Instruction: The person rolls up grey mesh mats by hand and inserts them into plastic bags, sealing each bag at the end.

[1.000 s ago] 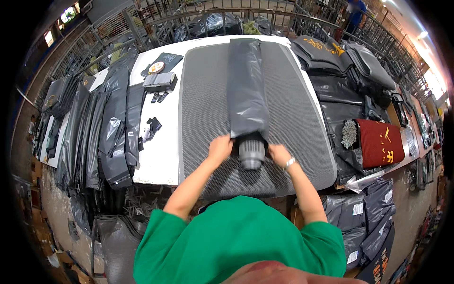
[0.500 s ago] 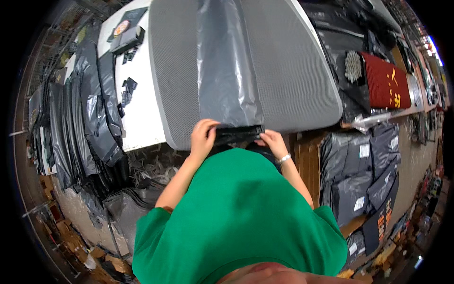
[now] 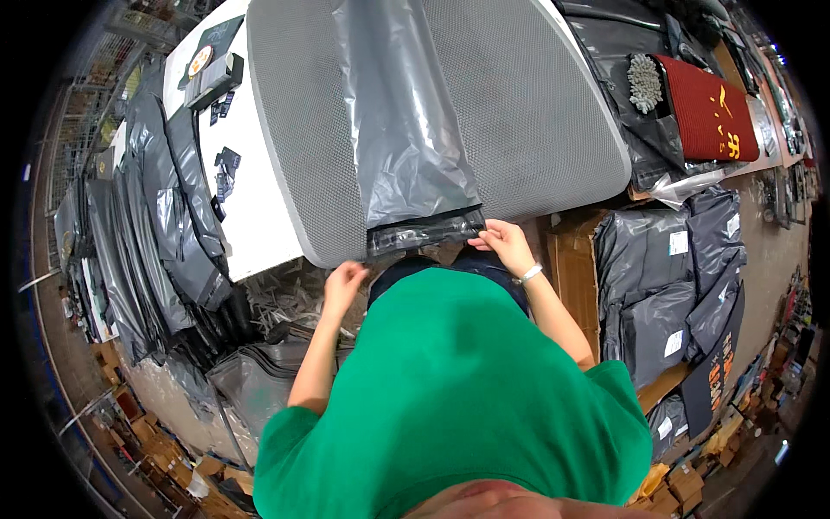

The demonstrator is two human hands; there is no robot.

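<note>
A long grey plastic bag lies lengthwise on a meshed grey mat, its contents hidden. At the bag's five o'clock corner, the right hand pinches the edge between thumb and fingers. At seven o'clock, the left hand has its fingertips drawn together just beside the other corner; whether they grip anything I cannot tell. Beneath is the white bench, bearing a small grey box at nine o'clock. Toward four o'clock, a cardboard box holds dark plastic packages.
</note>
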